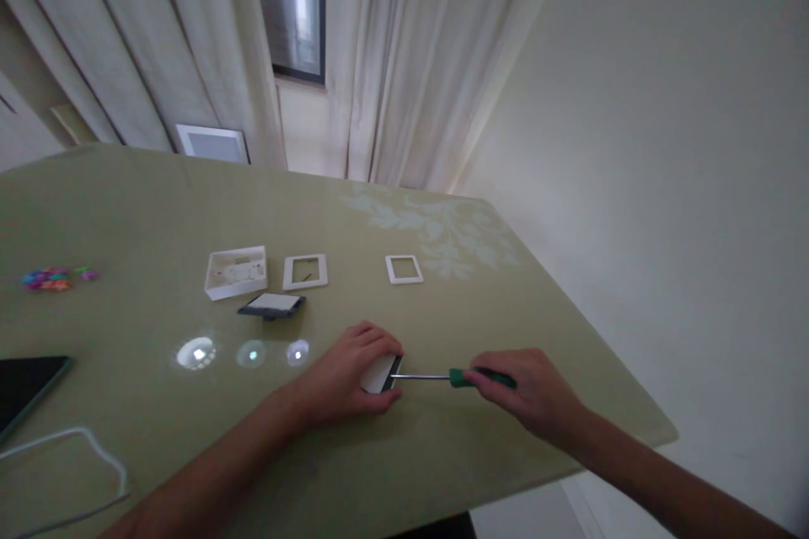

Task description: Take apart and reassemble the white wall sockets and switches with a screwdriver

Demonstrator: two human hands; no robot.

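Left hand (354, 370): clasping a white panel (377, 374) with a dark edge between thumb and fingers. Right hand (534, 392): closed around the green-handled screwdriver (458, 377), its tip at that edge. Beyond the left hand, to its left: an open white box (237, 290), pale fittings inside, details too small to identify. Between box and left hand: a second panel (273, 303), tilted. Farther out: a square frame (289, 273), small dark pieces within its opening.

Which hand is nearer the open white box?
Left. The left hand, gripping a small white piece, is to the right of the white box and nearer the camera; the right hand, holding a screwdriver, is farther right.
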